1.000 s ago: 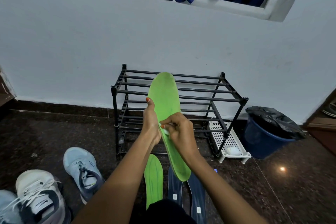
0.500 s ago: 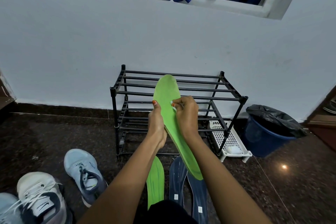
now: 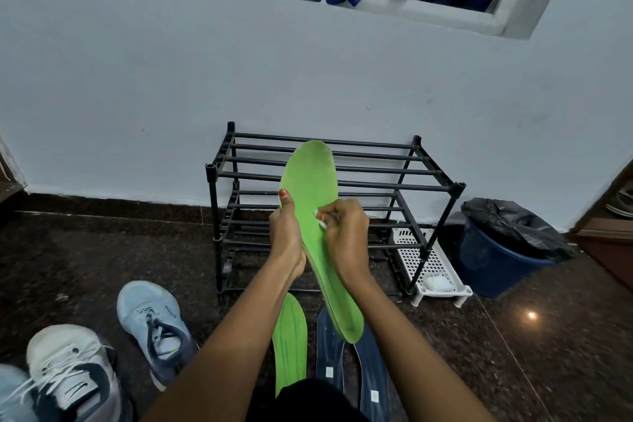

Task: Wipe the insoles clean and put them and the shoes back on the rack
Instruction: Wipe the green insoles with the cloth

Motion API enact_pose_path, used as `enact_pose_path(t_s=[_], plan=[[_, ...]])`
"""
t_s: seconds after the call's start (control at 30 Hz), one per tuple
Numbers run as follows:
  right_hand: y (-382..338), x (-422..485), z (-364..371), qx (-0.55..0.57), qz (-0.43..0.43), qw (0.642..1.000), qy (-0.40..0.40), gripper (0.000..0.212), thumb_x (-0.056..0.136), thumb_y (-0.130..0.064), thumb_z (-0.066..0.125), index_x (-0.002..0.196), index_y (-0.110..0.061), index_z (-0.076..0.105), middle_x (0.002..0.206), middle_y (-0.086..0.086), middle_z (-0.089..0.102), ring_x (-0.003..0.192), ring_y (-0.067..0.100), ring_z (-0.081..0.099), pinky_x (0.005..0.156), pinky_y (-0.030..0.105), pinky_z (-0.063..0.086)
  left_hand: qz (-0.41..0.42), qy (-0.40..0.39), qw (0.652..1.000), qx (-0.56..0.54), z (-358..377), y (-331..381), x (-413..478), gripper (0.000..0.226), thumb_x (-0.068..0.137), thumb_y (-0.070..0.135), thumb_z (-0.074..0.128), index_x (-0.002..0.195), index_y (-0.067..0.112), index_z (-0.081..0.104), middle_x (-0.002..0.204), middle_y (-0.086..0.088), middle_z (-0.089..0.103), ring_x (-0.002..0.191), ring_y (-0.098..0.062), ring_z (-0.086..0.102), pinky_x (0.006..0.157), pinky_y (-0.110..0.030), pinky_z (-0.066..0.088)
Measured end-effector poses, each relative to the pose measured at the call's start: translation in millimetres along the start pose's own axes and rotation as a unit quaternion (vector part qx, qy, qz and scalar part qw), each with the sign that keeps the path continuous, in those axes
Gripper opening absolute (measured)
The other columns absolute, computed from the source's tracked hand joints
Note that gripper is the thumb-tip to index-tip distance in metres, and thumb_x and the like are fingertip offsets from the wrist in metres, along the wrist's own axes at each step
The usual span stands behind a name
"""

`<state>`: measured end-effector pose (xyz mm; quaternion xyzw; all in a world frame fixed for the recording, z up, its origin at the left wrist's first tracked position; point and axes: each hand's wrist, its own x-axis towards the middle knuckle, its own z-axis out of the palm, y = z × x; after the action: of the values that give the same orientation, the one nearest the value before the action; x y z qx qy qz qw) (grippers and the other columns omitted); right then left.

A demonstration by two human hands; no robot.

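Holding a green insole (image 3: 311,175) up in front of the rack (image 3: 394,186), toe end high, heel end low over the floor (image 3: 102,250). Clasping its left edge with the left grip (image 3: 286,236), fingers curled round, thumb lying up along the edge. Pinching a small white wipe (image 3: 321,222) in the right grip (image 3: 346,236), fingers curled tight, pressed against the insole's middle. Lying flat on the floor below: a second green insole (image 3: 289,336) and two dark blue insoles (image 3: 329,346), side by side. Toward the floor's left corner, a light blue shoe (image 3: 150,322) and a white shoe (image 3: 68,373). Right of the rack, a white basket (image 3: 435,264) and a blue bin (image 3: 489,260).
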<state>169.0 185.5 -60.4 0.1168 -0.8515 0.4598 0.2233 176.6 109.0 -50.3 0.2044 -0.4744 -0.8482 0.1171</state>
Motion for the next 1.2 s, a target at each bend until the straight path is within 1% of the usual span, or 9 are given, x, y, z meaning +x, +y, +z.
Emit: enact_pose_path(t_s=[0.1,0.2,0.43,0.57,0.73,0.83,0.93,1.1,1.2], plan=[[4.7,18.9,1.6,-0.006,0.016,0.999,0.03,0.016,0.084,0.01,0.055,0.086,-0.001,0.066,0.093,0.012,0.058,0.081,0.014,0.055,0.074,0.032,0.053,-0.009,-0.01,1.0,0.007,1.3,-0.6,-3.4,0.048,0.098,0.043,0.032,0.102,0.005,0.06,0.101,-0.013,0.065,0.093,-0.026,0.062,0.093,-0.045,0.048],[6.4,32.0,-0.3,0.0,0.018,0.999,0.032,0.018,0.082,0.013,0.054,0.086,0.002,0.067,0.091,0.015,0.062,0.082,0.019,0.06,0.075,0.037,0.054,-0.006,0.001,1.0,0.013,1.8,-2.7,-3.7,0.048,0.098,0.043,0.032,0.106,0.003,0.058,0.103,-0.015,0.065,0.095,-0.029,0.062,0.086,-0.043,0.05],[-2.7,-8.5,2.6,0.005,-0.007,0.999,-0.036,0.017,0.083,0.013,0.053,0.084,0.003,0.066,0.087,0.014,0.062,0.079,0.019,0.059,0.07,0.027,0.051,0.021,0.021,1.0,0.009,0.2,0.1,2.7,0.041,0.1,0.037,0.031,0.08,0.013,0.058,0.083,-0.006,0.064,0.084,-0.027,0.062,0.083,-0.041,0.05],[1.9,1.4,2.2,0.019,0.016,1.0,-0.003,0.016,0.083,0.012,0.054,0.082,0.001,0.067,0.087,0.014,0.062,0.077,0.016,0.058,0.067,0.028,0.051,0.019,0.01,1.0,0.001,3.4,-1.2,0.9,0.041,0.101,0.035,0.031,0.08,0.013,0.058,0.081,-0.006,0.064,0.071,-0.021,0.061,0.074,-0.034,0.051],[5.7,21.0,1.0,0.03,0.051,0.998,0.036,0.017,0.083,0.014,0.053,0.086,0.005,0.067,0.087,0.016,0.066,0.078,0.015,0.059,0.071,0.028,0.054,0.021,0.004,1.0,0.011,2.2,-6.1,0.9,0.042,0.1,0.037,0.031,0.081,0.011,0.058,0.083,-0.007,0.063,0.075,-0.023,0.06,0.072,-0.033,0.049],[3.1,22.5,-3.4,0.028,0.043,0.998,0.024,0.017,0.082,0.015,0.053,0.086,0.006,0.067,0.085,0.015,0.066,0.071,0.011,0.057,0.066,0.017,0.051,0.024,0.009,1.0,0.013,2.4,-4.2,0.2,0.043,0.101,0.037,0.03,0.081,0.011,0.057,0.08,-0.008,0.063,0.07,-0.021,0.06,0.065,-0.032,0.049],[-2.8,1.4,-1.7,0.029,0.019,0.999,-0.027,0.019,0.081,0.017,0.052,0.085,0.006,0.067,0.08,0.01,0.062,0.066,0.001,0.051,0.058,0.004,0.042,0.034,0.015,0.999,0.001,0.7,-1.0,4.0,0.042,0.101,0.036,0.03,0.081,0.013,0.058,0.082,-0.007,0.064,0.07,-0.02,0.061,0.071,-0.033,0.051],[-1.0,-2.8,-0.9,0.056,0.032,0.998,-0.012,0.016,0.081,0.015,0.054,0.081,0.005,0.067,0.081,0.013,0.062,0.067,-0.003,0.05,0.056,0.001,0.037,0.024,0.01,1.0,-0.004,3.8,-2.9,1.0,0.043,0.101,0.035,0.03,0.08,0.012,0.058,0.08,-0.008,0.064,0.069,-0.022,0.061,0.071,-0.034,0.051],[0.2,9.2,-0.5,0.058,0.039,0.997,0.01,0.017,0.083,0.015,0.052,0.082,0.005,0.065,0.085,0.014,0.062,0.069,0.0,0.052,0.06,0.005,0.042,0.025,0.006,1.0,-0.004,3.8,-2.1,1.3,0.042,0.101,0.035,0.031,0.08,0.012,0.058,0.079,-0.008,0.064,0.069,-0.021,0.06,0.07,-0.034,0.05]])
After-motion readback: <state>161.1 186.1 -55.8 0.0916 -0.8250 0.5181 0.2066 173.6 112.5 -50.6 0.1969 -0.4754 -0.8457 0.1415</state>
